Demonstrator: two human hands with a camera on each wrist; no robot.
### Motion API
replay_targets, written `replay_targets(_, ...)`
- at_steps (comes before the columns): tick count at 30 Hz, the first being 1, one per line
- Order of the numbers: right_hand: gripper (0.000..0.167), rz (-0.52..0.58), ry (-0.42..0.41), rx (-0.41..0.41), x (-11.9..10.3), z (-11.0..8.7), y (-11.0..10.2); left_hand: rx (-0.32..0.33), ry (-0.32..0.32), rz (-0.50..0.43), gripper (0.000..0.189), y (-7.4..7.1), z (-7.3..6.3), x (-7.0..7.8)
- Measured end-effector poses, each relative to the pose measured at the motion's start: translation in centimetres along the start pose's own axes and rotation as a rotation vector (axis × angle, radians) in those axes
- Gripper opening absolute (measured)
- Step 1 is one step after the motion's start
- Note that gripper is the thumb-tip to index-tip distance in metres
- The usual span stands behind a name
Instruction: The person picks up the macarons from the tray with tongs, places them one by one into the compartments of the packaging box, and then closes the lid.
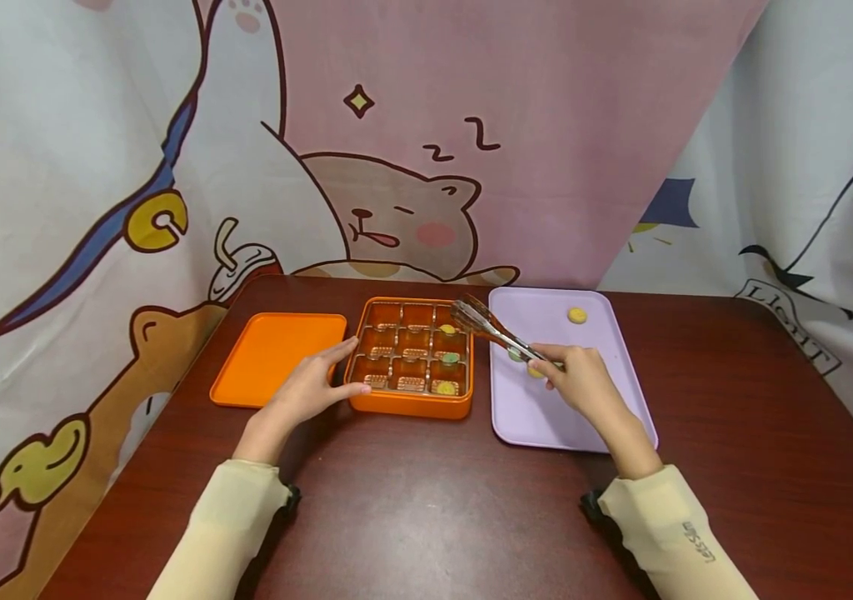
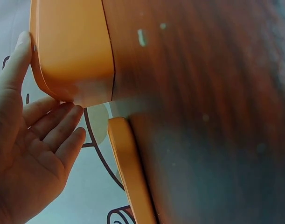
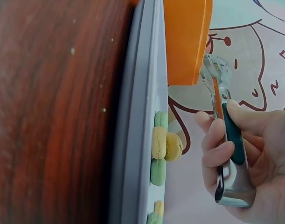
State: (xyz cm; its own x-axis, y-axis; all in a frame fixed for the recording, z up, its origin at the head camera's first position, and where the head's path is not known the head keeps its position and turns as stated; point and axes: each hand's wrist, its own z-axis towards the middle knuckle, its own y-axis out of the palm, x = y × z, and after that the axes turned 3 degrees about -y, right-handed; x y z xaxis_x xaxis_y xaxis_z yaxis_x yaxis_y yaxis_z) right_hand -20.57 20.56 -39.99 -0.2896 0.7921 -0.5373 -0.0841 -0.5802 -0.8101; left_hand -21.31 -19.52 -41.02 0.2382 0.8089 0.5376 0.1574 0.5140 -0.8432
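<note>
My right hand [image 1: 584,379] grips a pair of metal tongs [image 1: 501,332], with green handle pads [image 3: 232,133] showing in the right wrist view. The tongs' head overlaps the right rim of an orange box [image 1: 411,406] in the head view; no macaron shows in it. A clear nine-section insert [image 1: 413,342] fills the box. Its right column bears a yellow macaron [image 1: 447,330] at the back, a green macaron [image 1: 449,358] in the middle and another yellow one [image 1: 445,388] in front. Straight fingers of my left hand [image 1: 310,387] touch the box's left side, thumb at the near corner.
Right of the box lies a lilac tray [image 1: 569,425] with several green and yellow macarons, partly hidden by my right hand; one yellow macaron [image 1: 577,315] sits near its back. A flat orange lid [image 1: 269,358] lies left. A printed curtain [image 1: 546,125] hangs behind the table.
</note>
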Motion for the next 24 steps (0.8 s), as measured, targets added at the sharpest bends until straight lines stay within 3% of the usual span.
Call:
replay_targets(17,0.037,0.003,-0.017,0.035,0.1,-1.3,-2.3,0.006,0.010,0.008,0.087,-0.1,-0.1,0.1)
replay_targets(24,0.036,-0.017,-0.042,0.105,0.7,-2.2,-3.8,-0.008,0.001,0.000,0.087,-0.1,-0.1,-0.1)
